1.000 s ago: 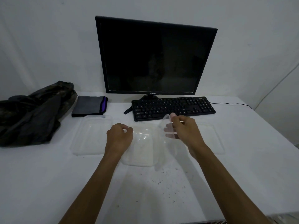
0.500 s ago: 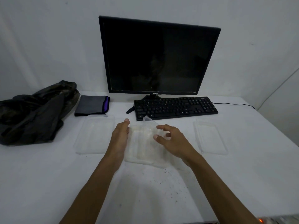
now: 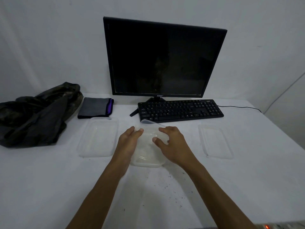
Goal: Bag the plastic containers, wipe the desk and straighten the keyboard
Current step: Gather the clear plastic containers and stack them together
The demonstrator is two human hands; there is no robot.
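A clear plastic container (image 3: pixel 147 160) sits in the middle of the white desk (image 3: pixel 49 187) with a clear lid (image 3: pixel 151 123) lying on it, its far edge raised. My left hand (image 3: pixel 130 139) rests against the container's left side. My right hand (image 3: pixel 171 142) presses its spread fingers on the lid. Another clear container (image 3: pixel 99 138) lies to the left and a clear lid (image 3: pixel 215 140) to the right. The black keyboard (image 3: pixel 180 109) lies skewed below the monitor. A folded grey and purple cloth (image 3: pixel 95 107) and a crumpled dark bag (image 3: pixel 36 113) lie at the back left.
A black monitor (image 3: pixel 163 58) stands at the back against a white wall, and the keyboard's cable (image 3: pixel 239 107) runs off to the right. Dark crumbs (image 3: pixel 166 185) are scattered on the desk in front of the middle container.
My right hand has brought the raised lid down onto the middle container and now presses on it. My left hand has opened and moved against the container's side.
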